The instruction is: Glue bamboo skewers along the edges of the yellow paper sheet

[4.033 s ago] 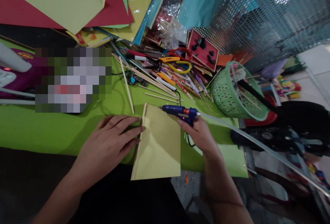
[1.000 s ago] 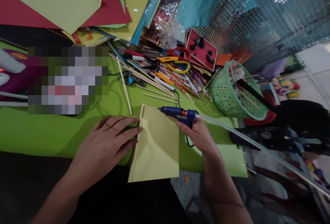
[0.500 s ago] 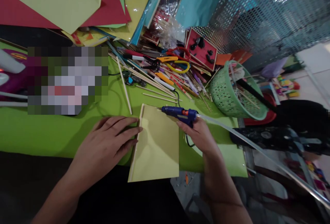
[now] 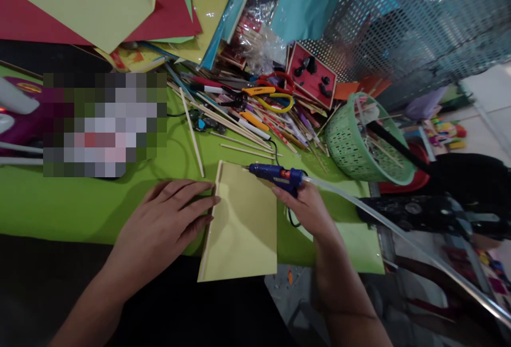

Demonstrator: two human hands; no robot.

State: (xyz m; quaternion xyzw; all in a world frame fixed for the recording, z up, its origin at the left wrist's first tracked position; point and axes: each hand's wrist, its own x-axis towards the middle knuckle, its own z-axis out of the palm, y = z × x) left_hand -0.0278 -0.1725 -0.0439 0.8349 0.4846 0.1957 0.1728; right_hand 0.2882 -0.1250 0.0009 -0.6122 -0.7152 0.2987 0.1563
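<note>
A pale yellow card (image 4: 245,224) lies on the green tabletop, its lower end reaching past the table's front edge. Along its left side runs a thin wooden stick (image 4: 207,240). My left hand (image 4: 171,219) is open, the outstretched fingertips resting on that left edge. In my right hand (image 4: 309,206) is a blue hot glue gun (image 4: 275,175), the fingers wrapped round its handle. Its nozzle points left, close to the card's top edge; I cannot tell if it touches. A long clear glue stick (image 4: 359,198) trails from the gun's back end.
Loose wooden sticks (image 4: 245,150), scissors (image 4: 275,99) and pens crowd the table beyond the card. A green basket (image 4: 345,139) stands at the right. Coloured paper sheets (image 4: 80,1) lie at the back left, and a red-backed box (image 4: 311,75) behind the pile.
The glue gun has shifted very slightly to the left along the card's top edge. My left hand and the card have stayed in place.
</note>
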